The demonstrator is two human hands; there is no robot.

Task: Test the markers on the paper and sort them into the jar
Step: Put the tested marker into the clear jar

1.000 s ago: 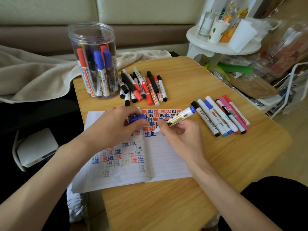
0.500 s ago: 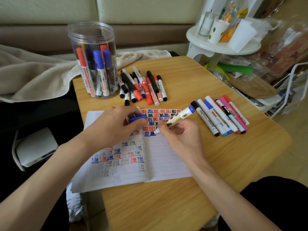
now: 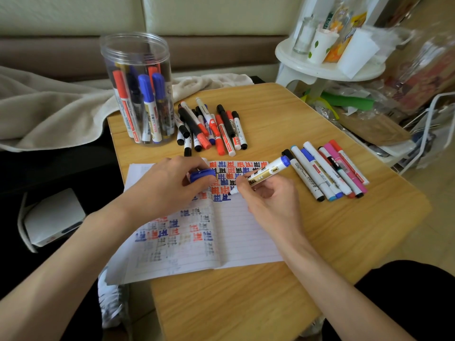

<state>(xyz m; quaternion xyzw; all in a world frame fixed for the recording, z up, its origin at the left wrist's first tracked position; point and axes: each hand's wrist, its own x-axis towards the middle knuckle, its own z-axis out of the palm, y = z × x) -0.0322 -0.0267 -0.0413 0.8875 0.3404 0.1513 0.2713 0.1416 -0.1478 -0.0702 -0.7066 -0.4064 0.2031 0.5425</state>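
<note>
Fingers (image 3: 246, 186) of the right hand (image 3: 270, 203) pinch a white marker (image 3: 264, 174) close to its tip. Fingers (image 3: 195, 166) of the left hand (image 3: 167, 188) curl round a blue cap (image 3: 202, 175).

Both hands work over a wooden desk (image 3: 270, 303). Lined paper (image 3: 246, 232) lies open on its near left part and overhangs the left edge. Red, blue and black test marks fill the top of the paper, and fainter ones show lower on the left page.

A clear jar (image 3: 138, 60) stands upright at the far left corner with red, blue and black markers standing in it. Just right of the jar, between it and the paper, lies a loose pile (image 3: 211, 126) of red and black markers. A row (image 3: 327, 171) of markers lies side by side on the right of the desk.

The held marker slants, with its tip down on the paper beside the coloured marks, just past the pinching fingers. Its blue tail end points up and right, near the closest marker of the row. The cap sits left of the tip, apart from it, over the marked part of the paper.
</note>
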